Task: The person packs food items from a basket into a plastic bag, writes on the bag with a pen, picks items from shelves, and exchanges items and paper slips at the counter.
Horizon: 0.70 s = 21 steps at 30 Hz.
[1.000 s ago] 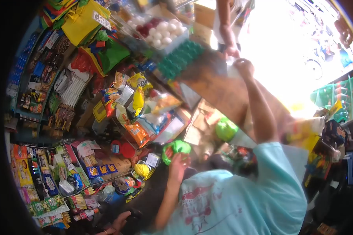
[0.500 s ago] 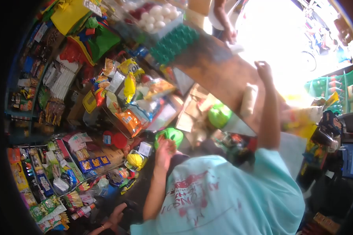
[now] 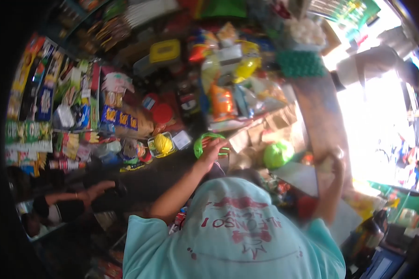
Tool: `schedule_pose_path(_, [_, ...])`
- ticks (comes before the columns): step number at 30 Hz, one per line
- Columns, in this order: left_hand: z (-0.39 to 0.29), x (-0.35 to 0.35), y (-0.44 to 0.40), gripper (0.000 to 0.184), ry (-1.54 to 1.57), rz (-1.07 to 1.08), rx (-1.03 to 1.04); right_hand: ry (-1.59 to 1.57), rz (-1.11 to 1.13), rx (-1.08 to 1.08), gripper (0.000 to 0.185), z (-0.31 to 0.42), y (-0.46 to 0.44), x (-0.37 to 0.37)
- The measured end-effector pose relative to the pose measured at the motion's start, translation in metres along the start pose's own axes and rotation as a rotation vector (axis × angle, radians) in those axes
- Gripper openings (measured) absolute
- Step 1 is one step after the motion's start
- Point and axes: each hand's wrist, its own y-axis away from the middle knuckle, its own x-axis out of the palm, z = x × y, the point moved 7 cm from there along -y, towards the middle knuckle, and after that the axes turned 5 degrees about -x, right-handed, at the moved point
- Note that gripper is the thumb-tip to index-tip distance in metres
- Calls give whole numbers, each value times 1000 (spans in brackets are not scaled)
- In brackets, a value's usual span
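My left hand (image 3: 212, 153) is closed on a bright green plastic bag (image 3: 199, 145), whose green strips show around the fingers. My right hand (image 3: 334, 162) is over the brown wooden counter (image 3: 319, 104), closed around something pale and blurred that I cannot make out. Between my hands, nearer the left one, a round green bundle (image 3: 278, 154) rests beside open brown cardboard (image 3: 256, 135). A grey-white board (image 3: 297, 176) lies just left of my right hand.
Snack packets (image 3: 222, 101) fill a box ahead. A green egg tray (image 3: 301, 64) and white eggs (image 3: 307, 32) stand at the counter's far end. A person (image 3: 370, 65) leans beyond the counter; another person (image 3: 70, 200) is at lower left. Packaged goods (image 3: 74, 102) line the left.
The view has turned, so the shelves and counter sit differently. My right hand has come back from its outstretched reach and lowered to the counter. The pale roll no longer lies apart on the counter.
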Motion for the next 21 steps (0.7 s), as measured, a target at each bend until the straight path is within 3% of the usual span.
schedule_pose_path(8, [36, -66, 17, 18, 219, -58, -19, -256, -4, 47, 47, 30, 34, 4])
schedule_pose_path(11, [44, -65, 13, 18, 214, -43, -64, -259, 180, 15, 47, 40, 51, 22])
schedule_pose_path(12, [43, -62, 10, 17, 201, -44, -76, -230, 275, -27, 58, 44, 55, 32])
schedule_pose_path(14, [34, -45, 4, 16, 112, 19, -89, -178, 468, -121, 82, 56, 68, 56])
schedule_pose_path(19, [-1, 26, -18, 18, -147, 190, -44, -31, 394, -156, 78, 46, 120, 89])
schedule_pose_path(21, [-11, 65, -32, 19, -269, 294, 0, -14, 468, -80, 78, 45, 143, 90])
